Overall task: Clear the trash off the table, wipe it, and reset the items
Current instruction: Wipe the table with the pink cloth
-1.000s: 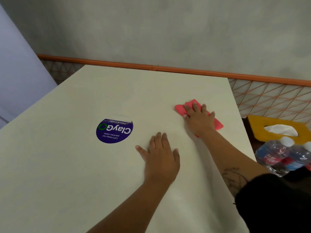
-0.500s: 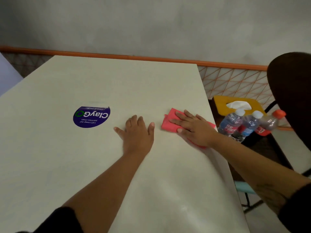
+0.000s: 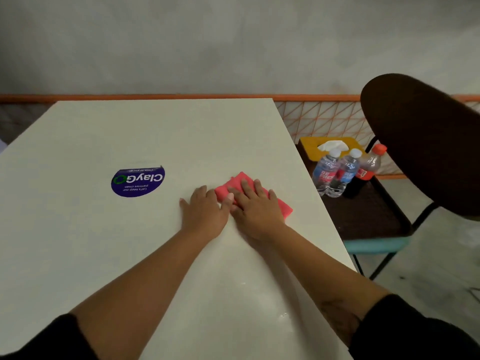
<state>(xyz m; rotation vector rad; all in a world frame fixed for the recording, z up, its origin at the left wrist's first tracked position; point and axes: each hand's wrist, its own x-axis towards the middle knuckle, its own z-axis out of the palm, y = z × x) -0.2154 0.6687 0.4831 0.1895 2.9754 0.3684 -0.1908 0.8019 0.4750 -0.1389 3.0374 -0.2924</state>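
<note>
A folded pink cloth [image 3: 281, 205] lies on the pale table [image 3: 104, 242] near its right edge. My right hand [image 3: 255, 207] presses flat on the cloth with straight fingers and covers most of it. My left hand [image 3: 204, 213] rests flat on the bare tabletop just left of the cloth, its thumb touching the cloth's edge and my right hand. A round purple sticker [image 3: 137, 181] is stuck to the table farther left.
Right of the table a dark chair seat [image 3: 368, 216] carries a yellow tissue box [image 3: 309, 145], two water bottles [image 3: 336, 174] and a red-capped cola bottle [image 3: 366, 171]. A dark round chair back [image 3: 426, 144] rises at the right. An orange rail [image 3: 155, 97] runs along the wall.
My right hand has slid the pink cloth leftward along the table until it meets my left hand. The view has swung right, bringing the chair and bottles into sight.
</note>
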